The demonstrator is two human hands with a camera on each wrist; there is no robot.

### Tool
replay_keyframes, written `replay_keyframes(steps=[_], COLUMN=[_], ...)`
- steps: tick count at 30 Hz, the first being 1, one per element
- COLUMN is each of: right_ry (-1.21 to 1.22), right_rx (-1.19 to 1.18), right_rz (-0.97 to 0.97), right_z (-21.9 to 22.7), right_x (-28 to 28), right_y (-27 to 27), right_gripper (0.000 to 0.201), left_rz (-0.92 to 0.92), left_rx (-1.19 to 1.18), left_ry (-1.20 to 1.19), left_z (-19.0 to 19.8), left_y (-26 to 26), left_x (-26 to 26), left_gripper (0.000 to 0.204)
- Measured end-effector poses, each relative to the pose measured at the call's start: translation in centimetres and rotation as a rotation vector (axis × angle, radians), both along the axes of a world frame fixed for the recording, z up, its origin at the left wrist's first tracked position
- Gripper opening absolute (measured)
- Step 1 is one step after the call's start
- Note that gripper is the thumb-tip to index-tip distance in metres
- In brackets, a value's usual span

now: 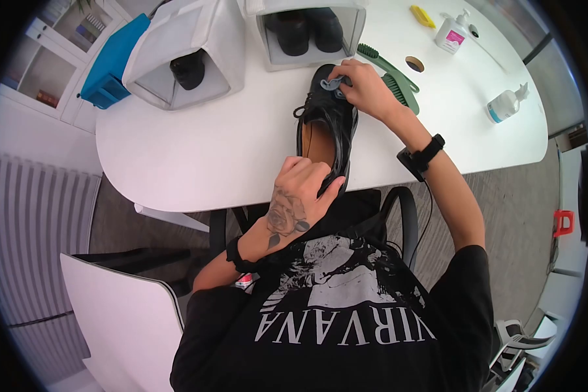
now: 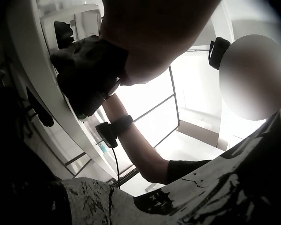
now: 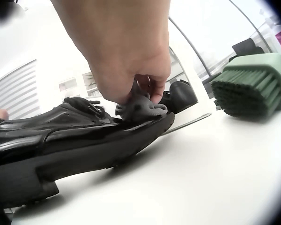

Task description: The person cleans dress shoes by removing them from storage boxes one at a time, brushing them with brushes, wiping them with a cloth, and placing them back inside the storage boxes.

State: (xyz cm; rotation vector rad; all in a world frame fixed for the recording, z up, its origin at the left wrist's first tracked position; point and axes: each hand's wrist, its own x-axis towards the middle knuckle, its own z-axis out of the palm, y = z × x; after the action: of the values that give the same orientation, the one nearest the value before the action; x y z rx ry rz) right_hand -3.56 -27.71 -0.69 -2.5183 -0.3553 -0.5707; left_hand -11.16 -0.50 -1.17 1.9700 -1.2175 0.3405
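- Black shoe (image 1: 319,104): on the table (image 1: 196,150), heel by its near edge.
- Left grip (image 1: 299,199): holds the heel, likely for steadiness.
- Right grip (image 1: 371,90): pinches grey cloth (image 3: 139,108) against toe, presumably for control.

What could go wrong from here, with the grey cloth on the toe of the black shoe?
The black shoe has its heel by the near edge of the table; if the left hand loosened, it might slip off. The right hand pinches a bunched grey cloth, so its fingers could slip and smudge the glossy toe. The nearer green brush lies beside that hand and might get bumped.
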Motion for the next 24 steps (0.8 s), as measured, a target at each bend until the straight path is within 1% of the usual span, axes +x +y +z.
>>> replay_keyframes(steps=[3,6,9,11,14,17,19,21,23,24], right_ry=[0.029,-0.086,-0.190,-0.189,-0.053,-0.013,-0.012,0.057,0.038,0.072], right_rx=[0.020,-0.057,-0.157,-0.150,-0.025,-0.028,-0.036,0.039,0.064,0.048], right_rz=[-0.057,-0.139,-0.112,-0.122,-0.121,-0.055,-0.074,-0.086,-0.091,-0.098], right_z=[-0.6,-0.8,-1.0,-1.0,-1.0,-0.8,-0.7,-0.6,-1.0,-0.9], right_x=[1.2,2.3,3.3,3.3,1.7,-2.2,-5.0,-7.2,-7.4,-6.9], right_y=[-1.0,-1.9,-1.9,-2.1,-1.9,-0.5,0.5,0.8,0.8,0.6], right_gripper=[0.023,0.021,0.019,0.019,0.020,0.020,0.022,0.021,0.022,0.022], left_rz=[-0.027,-0.050,-0.049,-0.018,-0.012,-0.009,-0.018,-0.012,-0.005,-0.013], left_rx=[-0.007,0.000,0.046,0.089,0.081,0.085,0.083,0.085,0.082,0.082], left_ry=[-0.069,-0.128,-0.152,-0.139,-0.157,-0.156,-0.150,-0.150,-0.157,-0.156], left_z=[0.2,0.2,0.4,0.3,0.6,0.3,0.2,0.2,0.0,0.2], left_y=[-1.3,-1.7,-1.9,-1.9,-2.1,-2.3,-2.3,-2.3,-2.4,-2.4], left_x=[-0.4,-0.4,-0.6,-0.6,-0.5,-0.6,-0.6,-0.6,-0.6,-0.7], left_gripper=[0.023,0.023,0.025,0.025,0.025,0.024,0.024,0.024,0.023,0.023])
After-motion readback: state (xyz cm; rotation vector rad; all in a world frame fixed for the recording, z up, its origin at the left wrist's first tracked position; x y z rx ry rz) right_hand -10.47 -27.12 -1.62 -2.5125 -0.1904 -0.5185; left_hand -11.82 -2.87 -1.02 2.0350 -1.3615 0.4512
